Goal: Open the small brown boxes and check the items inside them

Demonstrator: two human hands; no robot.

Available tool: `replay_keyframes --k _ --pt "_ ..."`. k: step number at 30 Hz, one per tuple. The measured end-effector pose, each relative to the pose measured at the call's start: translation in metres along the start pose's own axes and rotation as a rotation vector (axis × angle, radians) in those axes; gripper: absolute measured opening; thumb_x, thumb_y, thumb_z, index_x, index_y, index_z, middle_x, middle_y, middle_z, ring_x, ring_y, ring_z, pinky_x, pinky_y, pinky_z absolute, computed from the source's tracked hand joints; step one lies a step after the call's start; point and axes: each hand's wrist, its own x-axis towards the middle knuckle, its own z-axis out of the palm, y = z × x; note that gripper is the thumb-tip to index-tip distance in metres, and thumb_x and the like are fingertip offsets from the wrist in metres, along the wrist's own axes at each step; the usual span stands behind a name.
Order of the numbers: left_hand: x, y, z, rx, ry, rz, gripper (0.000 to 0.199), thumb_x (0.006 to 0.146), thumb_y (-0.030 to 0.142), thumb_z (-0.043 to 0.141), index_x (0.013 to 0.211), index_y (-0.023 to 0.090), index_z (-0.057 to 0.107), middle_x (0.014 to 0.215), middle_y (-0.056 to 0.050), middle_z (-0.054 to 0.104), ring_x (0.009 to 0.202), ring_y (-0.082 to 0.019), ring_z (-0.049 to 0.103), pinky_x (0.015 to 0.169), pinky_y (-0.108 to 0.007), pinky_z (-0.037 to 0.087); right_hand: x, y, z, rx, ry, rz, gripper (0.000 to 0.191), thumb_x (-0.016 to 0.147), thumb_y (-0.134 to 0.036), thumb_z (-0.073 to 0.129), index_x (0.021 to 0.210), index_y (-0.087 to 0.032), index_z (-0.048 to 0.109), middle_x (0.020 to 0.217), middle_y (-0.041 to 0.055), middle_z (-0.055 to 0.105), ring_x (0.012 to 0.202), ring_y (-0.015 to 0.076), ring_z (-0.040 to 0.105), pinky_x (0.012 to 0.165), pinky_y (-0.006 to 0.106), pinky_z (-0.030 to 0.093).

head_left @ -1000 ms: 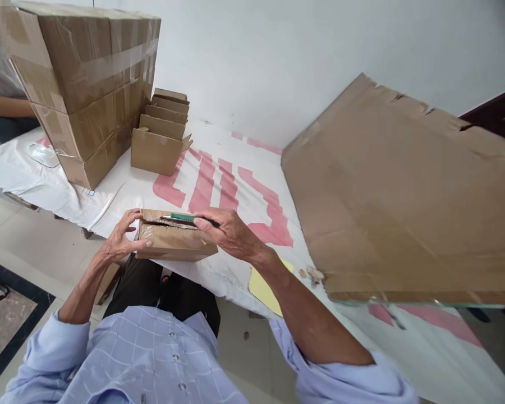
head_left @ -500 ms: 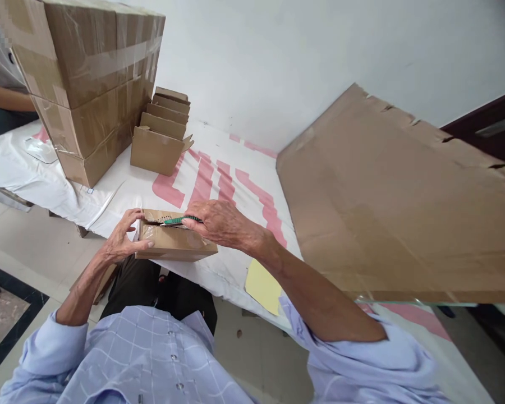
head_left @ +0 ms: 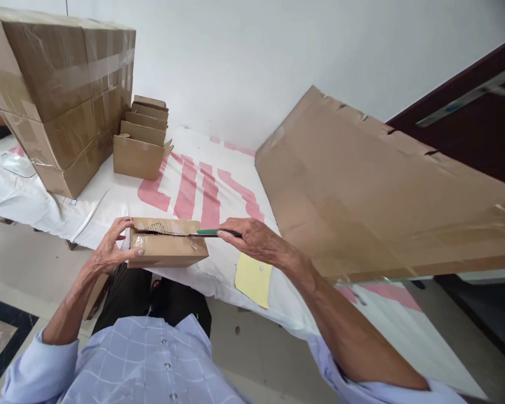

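A small brown cardboard box (head_left: pixel 168 249) lies at the table's front edge, with a slit along the taped seam on its top. My left hand (head_left: pixel 114 247) grips the box's left end, thumb on the near side and fingers at the far corner. In my right hand (head_left: pixel 252 238) is a green utility knife (head_left: pixel 212 231), my fingers wrapped round its handle. The knife's front end is at the right end of the seam; its blade tip is hard to make out.
Tall taped cartons (head_left: pixel 67 84) are stacked at the left, beside several opened small boxes (head_left: pixel 138 154). A large cardboard sheet (head_left: pixel 374 196) leans on the right. Yellow paper (head_left: pixel 253 279) lies near the front edge of the cloth-covered table (head_left: pixel 185 134).
My right hand has drawn the knife rightward along the seam to the box's right end. My left hand still holds the box. The whole view has shifted slightly.
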Motion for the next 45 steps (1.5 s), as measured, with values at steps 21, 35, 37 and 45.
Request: replay_keyframes --k 21,35,37,45 --pt "0.011 0.037 -0.014 0.231 -0.033 0.063 0.069 0.084 0.068 0.081 0.138 0.03 0.063 0.168 -0.014 0.043 0.154 -0.041 0.05 0.115 -0.06 0.056 -0.037 0.029 0.186 0.331 0.566 0.458 0.025 0.101 -0.043 0.053 0.101 -0.023 0.069 0.095 0.0087 0.071 0.09 0.026 0.068 0.08 0.038 0.055" --pt "0.014 0.041 -0.001 0.346 -0.016 0.177 0.06 0.091 0.063 0.076 0.136 0.025 0.065 0.155 -0.013 0.052 0.143 -0.036 0.058 0.124 -0.053 0.05 0.006 -0.046 0.126 0.228 0.691 0.124 0.022 0.103 -0.022 0.063 0.083 -0.025 0.073 0.089 0.0074 0.07 0.091 0.025 0.062 0.088 0.041 0.053" --pt "0.014 0.042 -0.001 0.354 -0.014 0.172 0.061 0.091 0.064 0.076 0.137 0.026 0.065 0.156 -0.013 0.052 0.142 -0.036 0.059 0.125 -0.054 0.05 0.006 -0.044 0.124 0.282 0.696 0.111 0.027 0.103 -0.019 0.058 0.079 -0.025 0.07 0.087 0.0072 0.069 0.089 0.0242 0.062 0.087 0.041 0.053" --pt "0.014 0.042 0.0 0.407 0.012 0.17 0.064 0.09 0.067 0.073 0.137 0.026 0.063 0.154 -0.013 0.055 0.144 -0.037 0.057 0.124 -0.053 0.049 0.007 -0.038 0.102 0.782 0.697 0.148 0.024 0.099 -0.036 0.061 0.078 -0.024 0.063 0.087 0.0048 0.07 0.082 0.0201 0.063 0.081 0.036 0.053"
